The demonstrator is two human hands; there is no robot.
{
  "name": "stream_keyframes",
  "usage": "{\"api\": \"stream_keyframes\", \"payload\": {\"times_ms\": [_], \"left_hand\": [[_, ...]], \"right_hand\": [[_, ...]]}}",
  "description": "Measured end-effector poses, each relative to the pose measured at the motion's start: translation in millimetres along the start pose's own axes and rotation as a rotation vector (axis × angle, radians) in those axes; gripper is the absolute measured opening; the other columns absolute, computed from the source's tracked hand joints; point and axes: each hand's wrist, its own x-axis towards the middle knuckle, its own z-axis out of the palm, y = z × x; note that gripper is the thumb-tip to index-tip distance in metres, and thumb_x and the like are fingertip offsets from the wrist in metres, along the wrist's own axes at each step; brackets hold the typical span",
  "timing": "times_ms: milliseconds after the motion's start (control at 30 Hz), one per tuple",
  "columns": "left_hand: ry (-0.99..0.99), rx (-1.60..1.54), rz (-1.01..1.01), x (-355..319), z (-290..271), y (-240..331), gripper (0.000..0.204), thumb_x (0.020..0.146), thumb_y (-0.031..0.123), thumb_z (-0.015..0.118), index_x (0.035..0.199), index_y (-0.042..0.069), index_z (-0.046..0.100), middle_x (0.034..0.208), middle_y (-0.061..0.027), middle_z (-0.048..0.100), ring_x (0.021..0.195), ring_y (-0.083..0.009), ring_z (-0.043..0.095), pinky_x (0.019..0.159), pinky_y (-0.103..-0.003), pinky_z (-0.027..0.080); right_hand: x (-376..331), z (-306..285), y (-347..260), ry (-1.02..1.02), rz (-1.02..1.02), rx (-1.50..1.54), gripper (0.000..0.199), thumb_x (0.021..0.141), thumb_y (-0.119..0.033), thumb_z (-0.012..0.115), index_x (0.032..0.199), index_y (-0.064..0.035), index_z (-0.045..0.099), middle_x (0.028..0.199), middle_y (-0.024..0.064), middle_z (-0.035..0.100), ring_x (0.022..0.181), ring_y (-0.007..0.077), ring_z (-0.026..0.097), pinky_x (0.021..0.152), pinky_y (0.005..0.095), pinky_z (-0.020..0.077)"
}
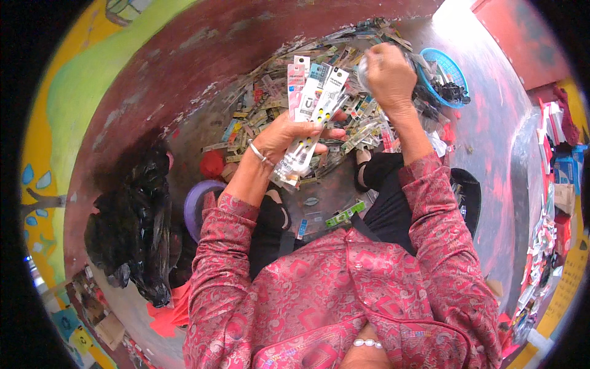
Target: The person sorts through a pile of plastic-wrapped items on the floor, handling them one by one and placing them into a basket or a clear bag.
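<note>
My left hand (279,136) grips a fanned bunch of slim plastic packets (314,107) with hang holes at their upper ends. Pink, blue and white printed cards show on them, and the thumb lies across the front. Up and to the right, my right hand (392,79) is raised with its fingers closed. A pale, clear piece of plastic (364,72) shows at its fingertips; its exact kind is hard to make out. Below both hands spreads a large heap of similar slim packets (246,114) on the floor, apart from the hands.
A blue plastic basket (465,77) with dark items stands right of the heap. Black plastic bags (144,227) lie at left, beside a purple round rim (189,212). A green packet (345,213) lies between my feet. Red plastic (169,315) is at lower left. A wall (160,61) curves behind the heap.
</note>
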Motion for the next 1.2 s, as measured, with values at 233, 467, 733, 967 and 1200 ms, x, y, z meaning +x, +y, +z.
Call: {"api": "stream_keyframes", "payload": {"times_ms": [233, 467, 733, 967, 1200], "left_hand": [[0.118, 0.243, -0.061, 4, -18, -20, 0.048, 0.07, 0.005, 0.065, 0.114, 0.002, 0.047, 0.103, -0.0116, 0.057, 0.087, -0.0226, 0.06, 0.059, -0.025, 0.053], [0.071, -0.035, 0.096, 0, -17, -9, 0.048, 0.073, 0.001, 0.059, 0.118, -0.002, 0.042, 0.108, -0.0148, 0.055, 0.091, -0.0232, 0.059, 0.068, -0.029, 0.053], [0.392, -0.117, 0.406, 21, -42, -7, 0.033, 0.08, 0.005, 0.054, 0.111, -0.003, 0.048, 0.106, -0.0128, 0.056, 0.093, -0.0186, 0.056, 0.08, -0.031, 0.048], [-0.025, -0.227, 0.173, 7, -26, -1, 0.048, 0.087, 0.027, 0.045, 0.125, 0.0, 0.034, 0.124, -0.0175, 0.042, 0.112, -0.027, 0.045, 0.094, -0.041, 0.037], [-0.029, -0.333, 0.104, 7, -30, 3, 0.043, 0.088, 0.024, 0.042, 0.123, -0.001, 0.035, 0.119, -0.0197, 0.047, 0.105, -0.0294, 0.051, 0.09, -0.043, 0.041]], "right_hand": [[-35, 7, -65, -0.288, -0.356, 0.416, 0.015, 0.074, -0.021, 0.057, 0.073, -0.0074, 0.051, 0.068, 0.0076, 0.051, 0.06, 0.0236, 0.056, 0.049, 0.0349, 0.0436], [10, 13, 2, 0.014, 0.261, 0.143, 0.023, 0.077, -0.027, 0.054, 0.072, -0.005, 0.059, 0.067, 0.011, 0.059, 0.058, 0.0281, 0.057, 0.054, 0.0387, 0.0435], [-27, 1, -63, -1.104, 0.403, 0.48, 0.065, 0.071, -0.062, 0.047, 0.09, -0.0021, 0.063, 0.083, 0.0177, 0.062, 0.081, 0.0312, 0.059, 0.074, 0.0371, 0.043], [-34, 3, -52, -1.286, 0.536, 1.238, 0.024, 0.075, -0.017, 0.06, 0.091, 0.0008, 0.06, 0.085, 0.0013, 0.06, 0.075, 0.0093, 0.055, 0.068, 0.0227, 0.0441], [-26, -10, -34, -1.464, 0.399, 1.231, 0.032, 0.08, -0.021, 0.056, 0.102, 0.0022, 0.057, 0.098, 0.0037, 0.059, 0.086, 0.0107, 0.053, 0.078, 0.0231, 0.0403]]}}
